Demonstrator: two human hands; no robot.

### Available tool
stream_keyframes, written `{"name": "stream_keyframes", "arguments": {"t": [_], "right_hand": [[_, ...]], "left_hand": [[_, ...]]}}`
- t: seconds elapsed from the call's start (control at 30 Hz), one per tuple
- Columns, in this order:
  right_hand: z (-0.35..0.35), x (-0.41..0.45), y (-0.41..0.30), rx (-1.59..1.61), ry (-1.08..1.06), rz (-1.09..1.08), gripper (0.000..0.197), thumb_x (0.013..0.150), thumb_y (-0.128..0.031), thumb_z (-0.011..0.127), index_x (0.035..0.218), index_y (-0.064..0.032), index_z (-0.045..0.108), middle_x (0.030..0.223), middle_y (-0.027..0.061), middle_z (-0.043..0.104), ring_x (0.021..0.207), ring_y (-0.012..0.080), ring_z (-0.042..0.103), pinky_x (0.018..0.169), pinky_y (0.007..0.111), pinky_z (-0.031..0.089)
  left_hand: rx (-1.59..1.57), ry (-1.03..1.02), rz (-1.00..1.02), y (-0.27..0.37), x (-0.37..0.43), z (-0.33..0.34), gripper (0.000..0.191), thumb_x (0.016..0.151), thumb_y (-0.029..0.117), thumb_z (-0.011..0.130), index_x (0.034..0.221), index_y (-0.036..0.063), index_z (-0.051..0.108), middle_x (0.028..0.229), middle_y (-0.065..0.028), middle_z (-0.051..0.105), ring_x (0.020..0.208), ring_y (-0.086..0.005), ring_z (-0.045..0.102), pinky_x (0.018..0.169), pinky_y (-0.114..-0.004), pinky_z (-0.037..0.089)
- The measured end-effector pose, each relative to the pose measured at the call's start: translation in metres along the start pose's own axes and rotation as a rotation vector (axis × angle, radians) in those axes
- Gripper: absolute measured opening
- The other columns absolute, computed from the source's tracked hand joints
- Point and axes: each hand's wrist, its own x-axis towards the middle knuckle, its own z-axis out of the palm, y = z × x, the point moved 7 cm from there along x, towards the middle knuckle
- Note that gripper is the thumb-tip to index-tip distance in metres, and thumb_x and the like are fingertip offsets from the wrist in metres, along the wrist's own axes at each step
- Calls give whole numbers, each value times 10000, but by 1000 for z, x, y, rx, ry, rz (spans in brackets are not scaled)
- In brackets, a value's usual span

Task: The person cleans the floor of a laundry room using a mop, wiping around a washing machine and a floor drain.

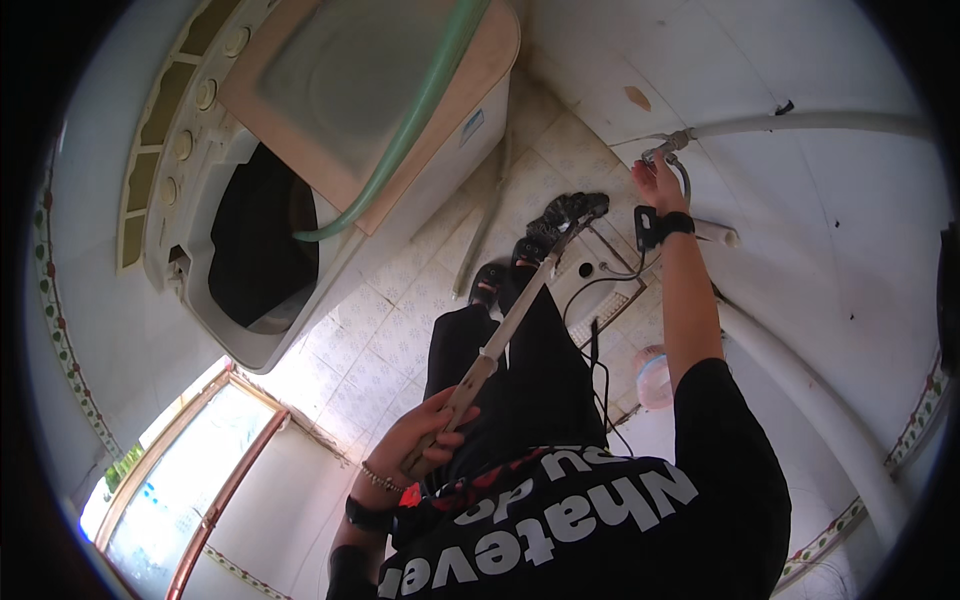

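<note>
My left hand (439,435) is wrapped around the lower end of a pale mop pole (517,315), which slants up and away across my legs. At the pole's far end a dark, stringy mop head (562,214) lies bunched on the floor at the edge of a squat toilet (592,281). My right arm reaches out to the wall, where my right hand (658,184) is at a metal water tap (656,150). Its fingers overlap the tap, and whether they grip it is unclear. A flexible hose (684,176) hangs from the tap fitting.
A twin-tub washing machine (450,157) stands at left, one tub uncovered, with a green hose (405,142) running into it. A pale drain hose (484,225) lies on the tiles. Beside the toilet are a pink container (655,381) and dark cables (596,352). White pipes (810,390) run along the wall.
</note>
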Motion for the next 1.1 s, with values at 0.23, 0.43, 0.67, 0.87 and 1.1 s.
{"name": "stream_keyframes", "arguments": {"t": [0.23,0.43,0.67,0.87,1.1], "right_hand": [[1,35,4,188,-36,-86,163,871,-184,558,893,-29,513,827,95,567,795,202,575,697,318,518],[-6,41,5,-18,128,-173,197,824,-200,627,848,-31,528,781,55,560,726,182,556,667,314,511],[29,20,-18,-2033,315,-896,148,867,-189,498,923,-62,550,733,110,601,674,275,578,579,367,446],[36,16,-21,-2114,337,-766,198,873,-194,442,989,-102,573,742,135,617,656,296,584,571,392,436],[52,7,-17,-2291,296,-680,208,848,-192,499,919,-22,596,835,136,642,762,317,610,611,381,461]], "left_hand": [[250,14,117,14,-26,2,589,844,-20,388,1384,64,169,1216,-218,421,617,-69,344,400,-113,268],[183,28,125,22,-21,3,631,797,-64,359,1386,45,161,1212,-226,415,612,-69,333,393,-119,259],[169,-6,122,14,-15,8,638,790,-63,342,1389,63,161,1199,-217,418,603,-69,343,384,-120,281],[178,14,106,6,-13,13,644,789,-63,344,1391,77,163,1194,-205,429,599,-71,339,383,-123,284],[181,38,104,-2,-12,11,644,792,-66,348,1391,91,172,1192,-195,434,597,-72,339,386,-125,289]]}}
